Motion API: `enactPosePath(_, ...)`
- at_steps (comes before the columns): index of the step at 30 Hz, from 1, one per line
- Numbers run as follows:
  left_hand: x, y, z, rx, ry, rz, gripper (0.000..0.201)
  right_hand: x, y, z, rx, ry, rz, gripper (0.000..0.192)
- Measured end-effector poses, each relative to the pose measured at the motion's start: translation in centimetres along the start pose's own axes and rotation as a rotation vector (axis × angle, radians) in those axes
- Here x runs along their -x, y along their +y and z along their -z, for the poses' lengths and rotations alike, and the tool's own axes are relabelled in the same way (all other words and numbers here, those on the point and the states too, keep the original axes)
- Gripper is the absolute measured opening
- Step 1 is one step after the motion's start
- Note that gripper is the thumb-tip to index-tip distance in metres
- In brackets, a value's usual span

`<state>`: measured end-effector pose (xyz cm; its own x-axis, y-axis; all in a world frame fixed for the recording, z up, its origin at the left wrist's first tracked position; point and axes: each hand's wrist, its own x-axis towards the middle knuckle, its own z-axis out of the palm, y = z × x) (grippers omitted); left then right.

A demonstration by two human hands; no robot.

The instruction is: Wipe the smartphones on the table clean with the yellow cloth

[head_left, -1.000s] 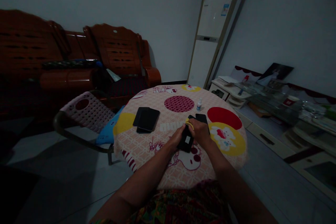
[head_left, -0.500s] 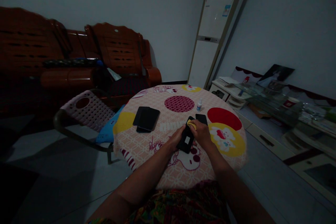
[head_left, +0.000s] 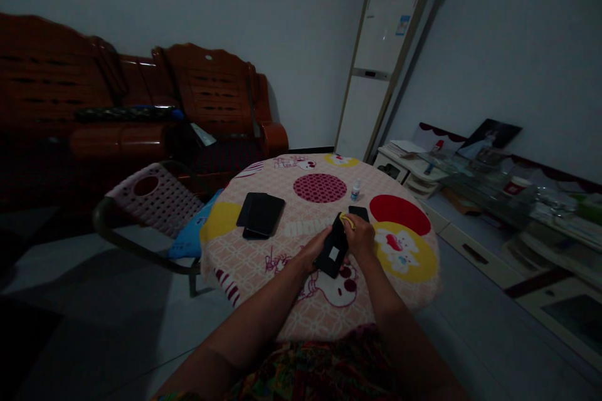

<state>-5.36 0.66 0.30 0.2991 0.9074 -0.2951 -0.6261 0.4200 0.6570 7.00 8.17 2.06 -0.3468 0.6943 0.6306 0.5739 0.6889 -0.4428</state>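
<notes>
Black phone (head_left: 333, 247) gripped between left hand (head_left: 314, 251), right hand (head_left: 360, 238).

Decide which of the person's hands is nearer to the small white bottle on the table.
Right. The right hand, pressing a yellow cloth on the black device, lies just below the bottle; the left hand grips the device farther away.

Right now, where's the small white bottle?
Head view: the small white bottle stands on the round table, on its far side right of centre, between the dark-red dotted circle and the red circle.
</notes>
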Motion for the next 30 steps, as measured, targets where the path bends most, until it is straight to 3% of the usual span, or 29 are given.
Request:
enactPosePath(7,0.3,0.0,-0.3,0.007,0.024,0.005,0.054,0.5,-0.4,0.3,-0.023,-0.052,0.111,0.027)
enactPosePath(14,0.3,0.2,-0.4,0.004,0.022,0.018,0.055,0.7,0.0,-0.2,-0.009,0.019,0.027,0.026)
enactPosePath(18,0.4,0.3,-0.4,-0.011,0.07,-0.01,0.053,1.2,-0.5,-0.3,-0.048,-0.017,0.091,0.027)
enactPosePath(23,0.3,0.2,-0.3,0.018,-0.008,0.011,0.057,0.4,-0.9,0.2,0.0,0.001,-0.027,0.026)
enactPosePath(30,0.6,0.4,-0.3,0.033,0.054,0.006,0.051,1.3,-1.3,0.4,-0.067,-0.05,0.025,0.025)
